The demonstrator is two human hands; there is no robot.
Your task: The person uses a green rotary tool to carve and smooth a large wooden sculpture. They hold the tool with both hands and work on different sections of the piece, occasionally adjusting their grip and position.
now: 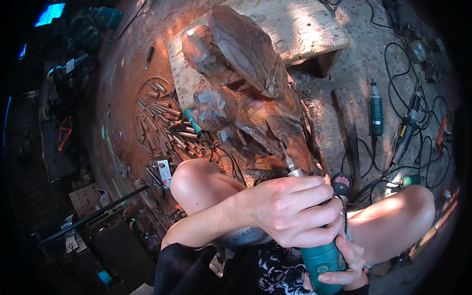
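The person sits low with bare knees drawn up on either side of a teal rotary grinder (pixel 322 258), which both hands hold. The left hand (pixel 295 209) is wrapped fully closed round the upper part of the tool's body, knuckles up, fingers curled tight over it. The right hand (pixel 344 265) is closed round the lower end of the same tool from beneath, thumb laid across the teal casing. The grinder's metal collet and slim bit (pixel 286 157) point up and away from the person, with the tip touching the lower flank of a large reddish wood carving (pixel 246 83). The carving stands just ahead of the knees, and its upper part leans over a pale wooden plank (pixel 300 29) that is raised on a block above the dusty floor. To the left of the carving, a spread of wood-handled chisels (pixel 160 123) lies fanned out on the reddish floor. To the right, well apart from the hands, a green power tool (pixel 376 110) and further corded tools lie among tangled black cables (pixel 423 132). A sandalled foot (pixel 341 184) shows just beside the left hand
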